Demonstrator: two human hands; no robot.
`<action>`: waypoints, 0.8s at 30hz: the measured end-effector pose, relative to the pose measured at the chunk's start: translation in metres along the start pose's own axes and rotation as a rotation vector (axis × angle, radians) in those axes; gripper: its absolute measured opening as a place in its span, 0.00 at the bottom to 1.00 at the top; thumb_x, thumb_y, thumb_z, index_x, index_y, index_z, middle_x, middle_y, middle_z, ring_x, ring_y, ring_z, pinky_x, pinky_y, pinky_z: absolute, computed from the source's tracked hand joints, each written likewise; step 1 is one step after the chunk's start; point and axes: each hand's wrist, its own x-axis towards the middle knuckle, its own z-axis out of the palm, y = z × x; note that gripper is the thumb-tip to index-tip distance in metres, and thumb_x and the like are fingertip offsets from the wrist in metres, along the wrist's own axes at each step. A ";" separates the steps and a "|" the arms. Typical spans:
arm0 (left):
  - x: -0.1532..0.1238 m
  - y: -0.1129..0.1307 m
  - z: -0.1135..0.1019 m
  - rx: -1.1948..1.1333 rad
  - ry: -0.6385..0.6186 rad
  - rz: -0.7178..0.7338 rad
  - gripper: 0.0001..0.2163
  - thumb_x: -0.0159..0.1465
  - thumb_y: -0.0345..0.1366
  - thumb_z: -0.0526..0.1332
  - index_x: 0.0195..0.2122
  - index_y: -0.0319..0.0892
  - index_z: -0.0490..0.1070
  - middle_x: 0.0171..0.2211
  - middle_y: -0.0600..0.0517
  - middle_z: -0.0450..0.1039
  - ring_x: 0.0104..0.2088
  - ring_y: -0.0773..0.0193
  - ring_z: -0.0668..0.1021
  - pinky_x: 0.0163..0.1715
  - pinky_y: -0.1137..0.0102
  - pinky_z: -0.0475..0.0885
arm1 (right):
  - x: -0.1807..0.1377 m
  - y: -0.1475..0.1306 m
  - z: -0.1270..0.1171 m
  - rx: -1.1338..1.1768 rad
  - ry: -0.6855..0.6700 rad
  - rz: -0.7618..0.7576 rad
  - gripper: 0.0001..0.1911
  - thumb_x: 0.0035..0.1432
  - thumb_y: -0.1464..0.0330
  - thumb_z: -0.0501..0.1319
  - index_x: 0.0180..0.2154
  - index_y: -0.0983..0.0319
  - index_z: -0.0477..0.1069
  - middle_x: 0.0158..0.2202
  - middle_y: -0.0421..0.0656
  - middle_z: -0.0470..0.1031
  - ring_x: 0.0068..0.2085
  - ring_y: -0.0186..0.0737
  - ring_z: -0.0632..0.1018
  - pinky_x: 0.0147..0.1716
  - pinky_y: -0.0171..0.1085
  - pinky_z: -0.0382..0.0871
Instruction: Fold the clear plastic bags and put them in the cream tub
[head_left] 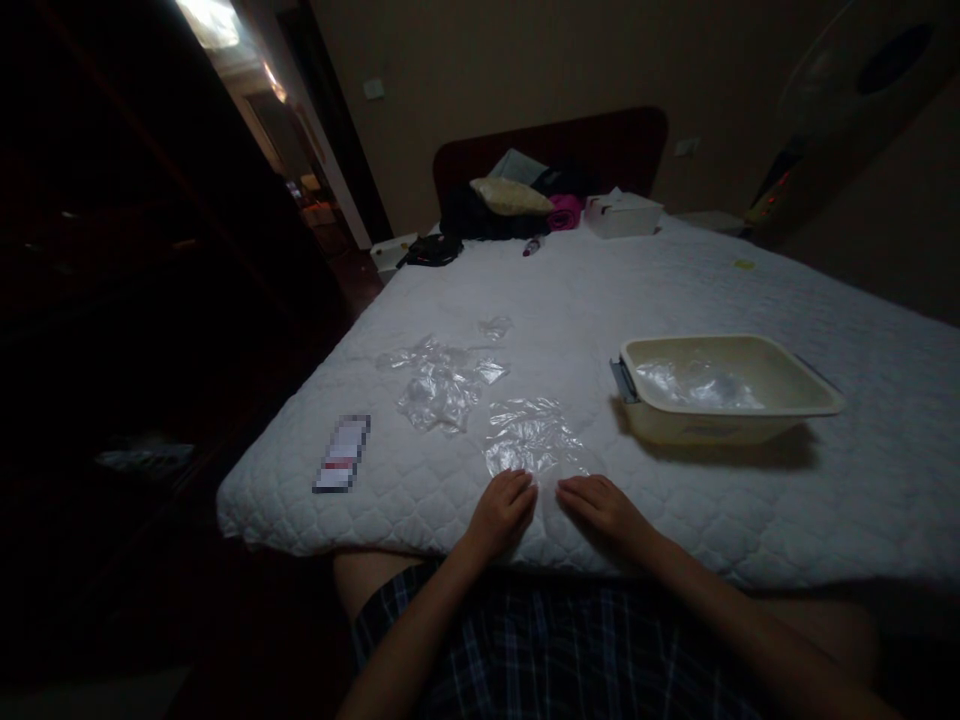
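A clear plastic bag (534,430) lies spread flat near the front edge of the bed. My left hand (506,508) is closed at its near left corner, fingers bent over the film. At the near right side, my right hand (606,512) has its fingers together on the bag's edge, thumb side inward. The fingertips partly hide the film they pinch. Just beyond, to the left, is a loose pile of crumpled clear plastic bags (441,385), with one small bag (496,327) apart from it. To the right stands a cream plastic bin (731,425) holding more clear plastic.
The white quilted bed (570,300) fills the middle. A phone-like blurred rectangle (343,455) lies at its left. Near the headboard are a cushion (512,196), a pink roll (565,212), a white box (622,214) and a black bag (435,249). A fan (840,110) stands at right.
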 end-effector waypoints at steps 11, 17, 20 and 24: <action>0.002 0.002 -0.003 0.004 -0.008 -0.001 0.11 0.59 0.29 0.55 0.44 0.41 0.66 0.43 0.44 0.71 0.47 0.57 0.71 0.47 0.56 0.69 | 0.002 -0.003 -0.005 0.100 -0.135 0.050 0.17 0.56 0.75 0.50 0.48 0.64 0.65 0.42 0.50 0.72 0.44 0.42 0.71 0.41 0.43 0.63; 0.003 0.001 -0.003 0.005 -0.006 0.002 0.12 0.59 0.28 0.56 0.44 0.39 0.66 0.43 0.44 0.71 0.48 0.58 0.71 0.47 0.58 0.68 | 0.000 -0.004 -0.009 0.112 -0.126 0.034 0.21 0.53 0.75 0.51 0.50 0.65 0.64 0.45 0.51 0.72 0.47 0.43 0.70 0.44 0.45 0.61; 0.003 0.002 -0.003 0.000 -0.003 -0.003 0.12 0.58 0.28 0.56 0.44 0.40 0.66 0.43 0.44 0.71 0.48 0.58 0.71 0.47 0.58 0.68 | -0.002 -0.007 -0.012 0.108 -0.154 0.030 0.23 0.49 0.74 0.53 0.50 0.66 0.64 0.48 0.51 0.70 0.48 0.46 0.69 0.46 0.47 0.60; 0.002 0.002 -0.002 0.004 -0.007 -0.008 0.12 0.59 0.28 0.55 0.45 0.41 0.66 0.43 0.44 0.71 0.48 0.58 0.71 0.47 0.57 0.68 | -0.006 -0.009 -0.011 0.064 -0.120 0.017 0.21 0.51 0.74 0.53 0.49 0.65 0.65 0.47 0.50 0.71 0.47 0.44 0.70 0.45 0.46 0.61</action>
